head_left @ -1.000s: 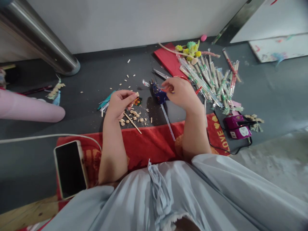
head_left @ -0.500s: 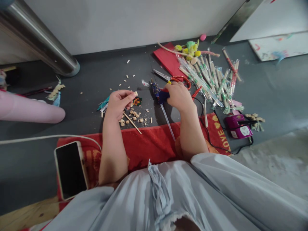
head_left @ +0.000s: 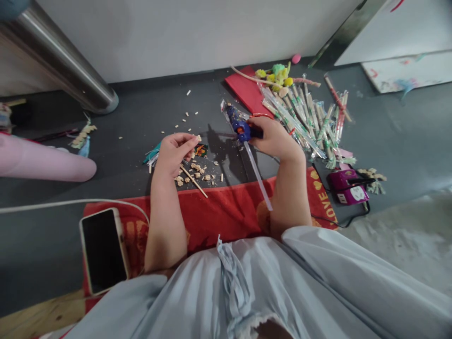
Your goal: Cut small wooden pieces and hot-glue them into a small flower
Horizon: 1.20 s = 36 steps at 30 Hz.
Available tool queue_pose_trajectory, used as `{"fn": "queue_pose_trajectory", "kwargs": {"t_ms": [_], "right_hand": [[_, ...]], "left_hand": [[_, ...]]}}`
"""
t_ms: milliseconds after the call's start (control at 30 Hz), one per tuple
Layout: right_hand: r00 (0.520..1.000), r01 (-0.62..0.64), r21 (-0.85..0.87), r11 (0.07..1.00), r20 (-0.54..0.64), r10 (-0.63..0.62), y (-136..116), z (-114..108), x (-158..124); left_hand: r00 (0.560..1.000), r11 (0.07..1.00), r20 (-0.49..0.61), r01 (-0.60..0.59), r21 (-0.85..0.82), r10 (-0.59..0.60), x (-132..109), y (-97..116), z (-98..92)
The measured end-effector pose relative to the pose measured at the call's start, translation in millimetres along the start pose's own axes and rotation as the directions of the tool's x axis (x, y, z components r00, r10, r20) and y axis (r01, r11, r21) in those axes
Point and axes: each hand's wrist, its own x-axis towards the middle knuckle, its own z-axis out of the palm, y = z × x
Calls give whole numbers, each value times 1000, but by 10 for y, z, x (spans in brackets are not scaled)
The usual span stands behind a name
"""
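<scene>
My right hand (head_left: pixel 273 137) is closed around the handle of a blue hot glue gun (head_left: pixel 237 121), raised over the dark tabletop. A long clear glue stick (head_left: pixel 259 176) sticks out of its back end toward me. Between the thumb and fingertips of my left hand (head_left: pixel 175 153) is a small pale wooden piece (head_left: pixel 199 138). Below that hand lie a thin wooden stick (head_left: pixel 194 181) and several small cut wooden bits (head_left: pixel 197 168). Teal and white tassel strands (head_left: pixel 152 154) show at its left, and a dark patterned scrap (head_left: pixel 201 150) at its right.
Wrapped stick bundles (head_left: pixel 310 113) and a red packet (head_left: pixel 245 92) lie at the back right, partly over scissors (head_left: pixel 261 115). A purple power adapter (head_left: pixel 349 186) stands right of the red towel (head_left: pixel 219 212). A phone (head_left: pixel 105 252) and pink cylinder (head_left: pixel 45 157) are at left.
My right hand has lifted the glue gun from the tabletop and tilted it, its glue stick swinging right. My left hand stays in place with the wooden piece.
</scene>
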Motion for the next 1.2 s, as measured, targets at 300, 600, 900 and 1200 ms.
{"fn": "queue_pose_trajectory", "kwargs": {"t_ms": [300, 600, 900, 1200], "right_hand": [[999, -28, 595, 803, 37, 7, -56, 120, -5], [995, -96, 872, 481, 99, 19, -221, 132, 1], [989, -141, 846, 514, 141, 39, -262, 224, 12], [990, -115, 864, 491, 138, -10, -295, 285, 50]], "left_hand": [[1000, 999, 14, -7, -41, 7, 8, -16, -23], [1000, 997, -11, -14, -74, 14, -3, -7, -36], [997, 995, -79, 12, -99, -19, 4, 10, -32], [997, 970, -64, -48, -237, 34, -4, 40, -53]]}}
